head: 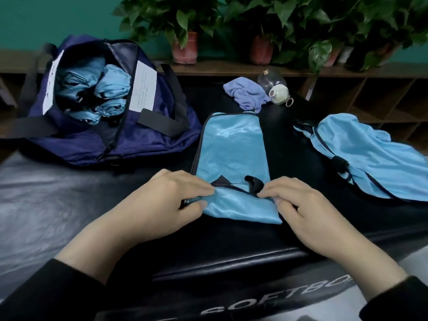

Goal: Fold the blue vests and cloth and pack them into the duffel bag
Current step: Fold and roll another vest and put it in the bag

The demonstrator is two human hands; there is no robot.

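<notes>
Left hand (162, 200) and right hand (301, 205) both pinch near edge of folded blue vest (231, 147), fingers curled on fabric, open duffel bag (143, 135) w/ rolled vests at left, 2nd vest (370, 158) at right, purple cloth (245, 93) behind.

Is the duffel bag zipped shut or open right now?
Open. The duffel bag gapes at its top, showing rolled blue vests packed inside.

both hands (231, 205) pinching folded vest (231, 154), open duffel bag (97, 135)
</notes>
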